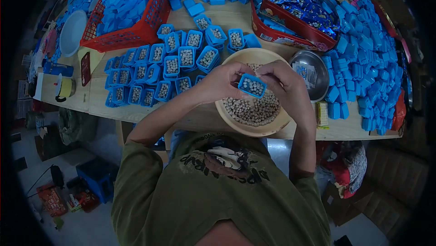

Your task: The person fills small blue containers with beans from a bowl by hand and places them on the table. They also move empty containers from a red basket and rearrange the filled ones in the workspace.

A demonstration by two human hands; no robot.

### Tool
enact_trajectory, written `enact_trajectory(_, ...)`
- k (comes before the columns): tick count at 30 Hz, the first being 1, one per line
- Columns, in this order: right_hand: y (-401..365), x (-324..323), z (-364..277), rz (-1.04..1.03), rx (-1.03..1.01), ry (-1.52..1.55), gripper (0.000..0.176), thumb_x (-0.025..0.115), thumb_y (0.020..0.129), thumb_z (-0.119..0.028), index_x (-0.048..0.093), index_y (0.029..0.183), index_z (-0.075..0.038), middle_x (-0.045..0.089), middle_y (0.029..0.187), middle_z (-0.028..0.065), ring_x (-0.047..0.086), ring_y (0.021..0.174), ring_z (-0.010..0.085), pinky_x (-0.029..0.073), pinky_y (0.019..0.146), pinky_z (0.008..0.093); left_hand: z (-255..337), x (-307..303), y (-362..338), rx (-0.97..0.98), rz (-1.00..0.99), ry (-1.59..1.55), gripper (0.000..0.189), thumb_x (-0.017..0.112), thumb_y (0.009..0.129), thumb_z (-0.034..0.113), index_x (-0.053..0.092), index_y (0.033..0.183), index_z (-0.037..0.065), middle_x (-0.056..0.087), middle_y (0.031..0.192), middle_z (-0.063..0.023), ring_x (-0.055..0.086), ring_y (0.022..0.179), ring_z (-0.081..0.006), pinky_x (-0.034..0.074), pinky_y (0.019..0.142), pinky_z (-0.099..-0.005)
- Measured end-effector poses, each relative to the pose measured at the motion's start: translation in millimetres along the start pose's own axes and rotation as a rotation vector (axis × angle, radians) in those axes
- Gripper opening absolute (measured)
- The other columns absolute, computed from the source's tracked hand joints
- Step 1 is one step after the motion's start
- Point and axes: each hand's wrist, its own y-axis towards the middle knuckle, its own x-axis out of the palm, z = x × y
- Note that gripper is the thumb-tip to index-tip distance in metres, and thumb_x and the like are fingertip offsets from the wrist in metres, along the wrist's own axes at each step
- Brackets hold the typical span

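Above a wide cream bowl (254, 112) of round beige balls, my left hand (222, 82) holds a small blue box (252, 86) by its left side. Pale balls show inside the box. My right hand (285, 82) is closed at the box's upper right edge, its fingertips bent down; whether it also pinches a ball is hidden. Left of the bowl stand rows of similar blue boxes (186, 57) filled with balls, some stacked or tilted.
A red basket (145, 30) of blue boxes stands at the back left. Behind the bowl is a red tin (290, 37) with blue packets. A metal bowl (323, 74) and a large heap of closed blue boxes (359, 59) lie to the right.
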Motion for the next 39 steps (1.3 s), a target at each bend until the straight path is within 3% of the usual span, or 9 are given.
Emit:
enact_trajectory(6,-8,-2,6,0.077,0.134,-0.023,0.013,0.062,0.083,-0.001,0.060,0.096,0.000,0.061,0.089,0.0133,0.061,0.084,0.0291,0.048,0.074,0.0356,-8,-12,-10,0.200,0.116,0.177,0.054,0.074,0.074,-0.004,0.050,0.122,0.003,0.058,0.113,-0.0053,0.058,0.105,-0.0131,0.050,0.085,-0.0276)
enact_trajectory(11,-20,7,38,-0.120,0.105,-0.249,0.011,0.059,0.085,-0.001,0.061,0.095,0.000,0.062,0.090,0.0154,0.061,0.087,0.0324,0.048,0.078,0.0381,13,-9,-33,0.163,0.205,0.495,0.051,0.078,0.071,0.001,0.057,0.117,0.006,0.057,0.111,-0.0048,0.057,0.101,-0.0143,0.050,0.083,-0.0286)
enact_trajectory(18,-20,12,28,-0.070,0.275,-0.026,0.010,0.061,0.084,0.001,0.061,0.094,0.000,0.062,0.091,0.0149,0.062,0.086,0.0280,0.049,0.076,0.0347,13,-9,-30,0.150,0.216,0.675,0.053,0.081,0.067,0.006,0.059,0.115,0.008,0.056,0.107,-0.0042,0.057,0.089,-0.0135,0.048,0.074,-0.0274)
enact_trajectory(21,-10,13,5,0.073,0.190,0.094,0.011,0.062,0.084,0.003,0.060,0.095,-0.001,0.062,0.091,0.0115,0.063,0.086,0.0226,0.049,0.075,0.0311,5,-6,-23,0.152,0.168,0.618,0.051,0.082,0.068,0.008,0.058,0.113,0.006,0.056,0.105,-0.0047,0.057,0.085,-0.0134,0.047,0.072,-0.0280)
enact_trajectory(23,-4,21,-3,0.121,-0.041,0.238,0.013,0.061,0.086,0.003,0.059,0.097,-0.001,0.062,0.093,0.0088,0.062,0.086,0.0201,0.049,0.076,0.0292,-2,-3,-18,0.186,0.183,0.592,0.052,0.083,0.065,0.010,0.059,0.111,0.004,0.057,0.100,-0.0070,0.058,0.083,-0.0166,0.048,0.069,-0.0302)
enact_trajectory(28,0,38,2,0.041,-0.103,0.221,0.013,0.059,0.089,-0.001,0.060,0.102,-0.002,0.064,0.102,0.0100,0.063,0.093,0.0209,0.049,0.078,0.0297,-2,-2,-17,0.194,0.212,0.566,0.055,0.086,0.062,0.013,0.058,0.108,-0.001,0.059,0.092,-0.0113,0.061,0.080,-0.0206,0.049,0.064,-0.0330)
enact_trajectory(30,-2,38,2,0.025,-0.102,0.218,0.013,0.059,0.089,-0.002,0.061,0.103,-0.003,0.064,0.105,0.0105,0.063,0.095,0.0209,0.050,0.078,0.0299,-12,-7,-15,0.127,0.173,0.601,0.057,0.085,0.067,0.021,0.057,0.114,0.004,0.058,0.095,-0.0049,0.055,0.080,-0.0131,0.045,0.068,-0.0276)
enact_trajectory(35,-6,28,8,-0.066,-0.105,0.107,0.018,0.060,0.090,-0.007,0.062,0.107,-0.007,0.060,0.124,0.0125,0.057,0.117,0.0282,0.038,0.104,0.0446,-6,-4,-15,0.140,0.175,0.559,0.059,0.085,0.067,0.021,0.057,0.116,0.004,0.058,0.097,-0.0059,0.055,0.080,-0.0139,0.046,0.068,-0.0284)
enact_trajectory(39,-8,24,10,-0.171,-0.185,0.000,0.022,0.061,0.089,-0.008,0.064,0.110,-0.009,0.055,0.132,0.0136,0.050,0.126,0.0306,0.026,0.111,0.0508,-5,-3,-20,0.242,0.183,0.564,0.057,0.084,0.064,0.014,0.058,0.114,0.001,0.060,0.101,-0.0118,0.062,0.085,-0.0209,0.051,0.068,-0.0306)
